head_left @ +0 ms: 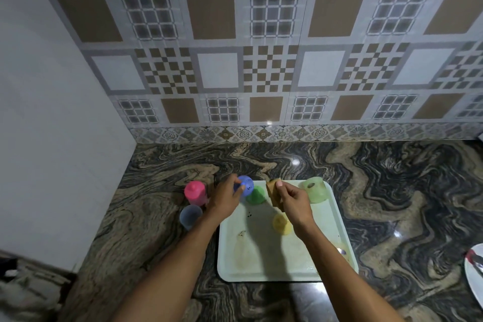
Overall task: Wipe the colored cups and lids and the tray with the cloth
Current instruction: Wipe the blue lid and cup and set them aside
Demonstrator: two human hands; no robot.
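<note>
**Desk:** What is being wiped, and where?

**Photographer:** A domed blue piece (245, 185), lid or upturned cup, I cannot tell. It is held above the tray's (342, 219) far left corner. The left hand (224, 200) curls its fingers round it, lifting it off the surface, likely so every side can be reached. The right hand (295, 201) pinches a folded brown cloth (272, 191) between thumb and fingertips, just beside the piece over the tray's far edge. The two look close to touching, but I cannot tell whether they do.

**Desk:** Materials?

**Photographer:** The piece looks like smooth, slightly translucent plastic with dark specks. The cloth is thick and blocky, almost sponge-like. The tray is a pale, rounded rectangle with a raised rim, marked by dark specks and dull smears, so it seems not yet wiped.

**Desk:** And around it?

**Photographer:** 3 plastic pieces stand on the tray: a green cup (255, 195) at the far edge, a pale green cup (315, 189) in the far right corner, and a yellow piece (281, 223) near the middle. 2 sit off the tray's left side, perhaps set apart as done: a pink cup (194, 192) and a grey-blue cup (190, 215). The tray lies on a glossy, swirled stone counter (392, 191). A patterned tiled wall (261, 60) rises beyond the tray, and a white plate (473, 277) sits well to its right.
</note>
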